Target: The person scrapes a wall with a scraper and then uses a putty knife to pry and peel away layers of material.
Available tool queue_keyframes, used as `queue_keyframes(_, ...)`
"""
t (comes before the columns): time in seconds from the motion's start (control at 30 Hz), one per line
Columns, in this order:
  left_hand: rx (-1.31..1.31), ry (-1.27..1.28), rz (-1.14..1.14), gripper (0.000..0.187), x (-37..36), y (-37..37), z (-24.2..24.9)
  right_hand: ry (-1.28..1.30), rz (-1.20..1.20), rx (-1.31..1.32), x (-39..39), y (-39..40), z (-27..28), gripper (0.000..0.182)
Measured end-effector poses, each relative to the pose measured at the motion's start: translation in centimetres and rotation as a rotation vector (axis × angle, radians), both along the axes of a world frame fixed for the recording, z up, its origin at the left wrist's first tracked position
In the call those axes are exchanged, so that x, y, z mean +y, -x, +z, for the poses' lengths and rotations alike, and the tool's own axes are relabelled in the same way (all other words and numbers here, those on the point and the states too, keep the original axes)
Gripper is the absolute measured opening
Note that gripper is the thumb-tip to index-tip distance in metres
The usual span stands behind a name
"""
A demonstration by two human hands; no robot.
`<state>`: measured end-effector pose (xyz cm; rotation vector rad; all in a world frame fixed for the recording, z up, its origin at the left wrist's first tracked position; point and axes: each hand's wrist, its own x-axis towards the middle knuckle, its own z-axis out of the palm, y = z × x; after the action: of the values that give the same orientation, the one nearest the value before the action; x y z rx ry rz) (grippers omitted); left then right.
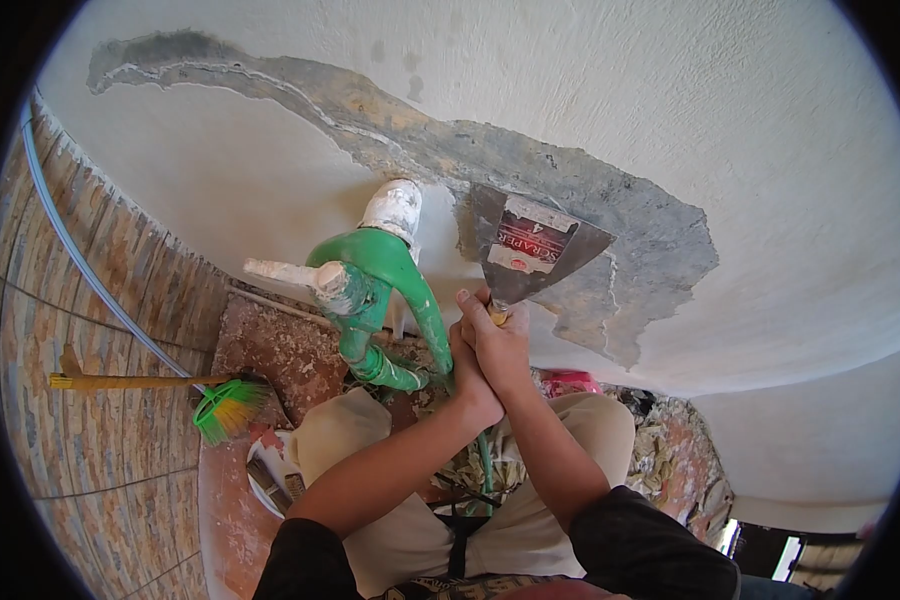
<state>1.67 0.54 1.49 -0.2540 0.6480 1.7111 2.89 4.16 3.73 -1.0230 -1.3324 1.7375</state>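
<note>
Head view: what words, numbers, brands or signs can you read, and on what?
"SCRAPER": red, black and white label on the flat triangular metal scraper blade.
"4": same label.
Red oval logo there: lettering too small to read.
Pale marks on the dark shirt: too blurred to read.

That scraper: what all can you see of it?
The scraper has a flared grey blade, seemingly metal, with a worn red-and-white label reading SCRAPER. Its wide end points up the picture over the grey patch; contact is unclear. The right hand grips the mostly hidden yellowish handle; the left hand is close beside, its hold unclear.
</note>
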Motion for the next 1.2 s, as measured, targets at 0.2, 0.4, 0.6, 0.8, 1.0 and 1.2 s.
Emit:
queue_keyframes(0.2, -0.032, -0.028, -0.026, 0.049, 0.0, 0.0, -0.7, 0.085, 0.031, 0.085, 0.4, -0.2, -0.7, 0.027)
queue_keyframes(0.4, -0.075, -0.015, 0.004, 0.049, 0.1, 0.0, -0.5, 0.085, 0.021, 0.052, 0.2, 0.0, 0.0, 0.026)
queue_keyframes(0.6, 0.009, -0.037, -0.029, 0.048, 0.1, 0.1, -0.6, -0.007, 0.024, -0.006, 0.3, 0.0, -0.6, 0.027)
queue_keyframes(0.8, -0.011, -0.048, -0.032, 0.049, 0.1, 0.1, -0.8, -0.047, 0.058, -0.142, 0.6, -0.5, -0.8, 0.027)
queue_keyframes(1.0, -0.079, 0.025, 0.02, 0.037, 0.4, 0.1, -0.3, -0.034, 0.072, -0.095, 0.6, -0.6, -0.4, 0.026)
queue_keyframes(1.2, -0.164, 0.059, 0.109, 0.019, 0.8, 0.2, -0.5, 0.003, 0.078, -0.049, 0.5, -0.5, -0.2, 0.025)
